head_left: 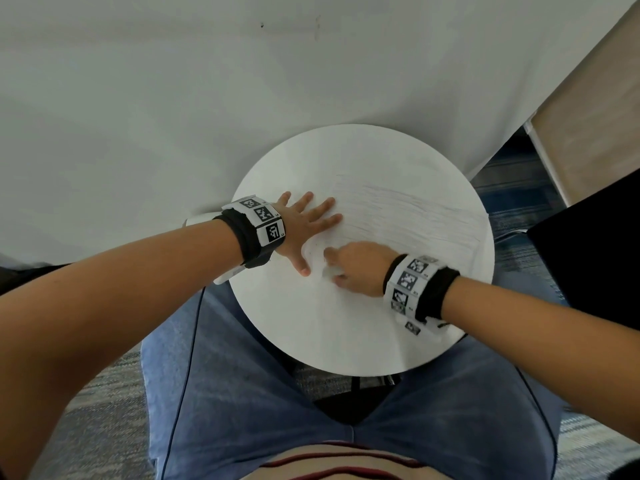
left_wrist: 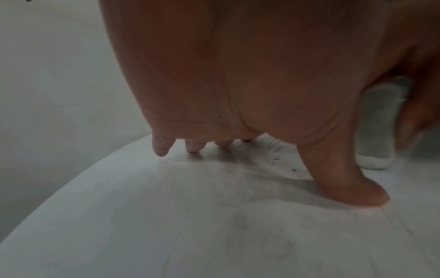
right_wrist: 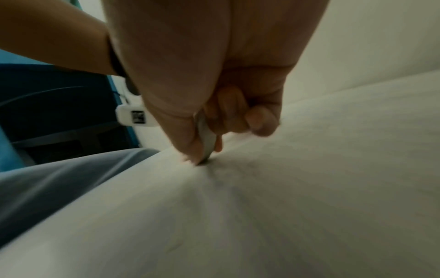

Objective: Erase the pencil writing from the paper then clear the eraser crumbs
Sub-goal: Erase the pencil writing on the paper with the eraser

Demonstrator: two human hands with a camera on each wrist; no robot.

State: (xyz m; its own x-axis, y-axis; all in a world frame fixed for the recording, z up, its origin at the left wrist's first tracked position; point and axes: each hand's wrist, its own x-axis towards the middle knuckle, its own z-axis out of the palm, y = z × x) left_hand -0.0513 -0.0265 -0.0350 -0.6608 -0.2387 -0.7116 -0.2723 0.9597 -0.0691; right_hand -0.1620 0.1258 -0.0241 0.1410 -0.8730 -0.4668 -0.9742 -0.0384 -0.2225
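A white sheet of paper [head_left: 408, 216] with faint pencil lines lies on a round white table [head_left: 311, 327]. My left hand [head_left: 304, 220] lies flat on the paper's left part, fingers spread and straight, thumb [left_wrist: 352, 191] pressed down. My right hand [head_left: 353, 265] pinches a white eraser [head_left: 329, 271] between thumb and fingers and holds its tip against the paper just right of the left thumb. The eraser [left_wrist: 376, 131] stands upright in the left wrist view; its thin edge [right_wrist: 205, 137] meets the paper in the right wrist view. Dark eraser crumbs [left_wrist: 285, 163] lie near the left hand.
The table stands against a white wall [head_left: 173, 98], over my lap in blue trousers [head_left: 242, 393]. A dark object [head_left: 588, 258] sits to the right beside the table, with beige fabric [head_left: 595, 109] beyond it. A thin cable [head_left: 194, 341] runs down from my left wrist.
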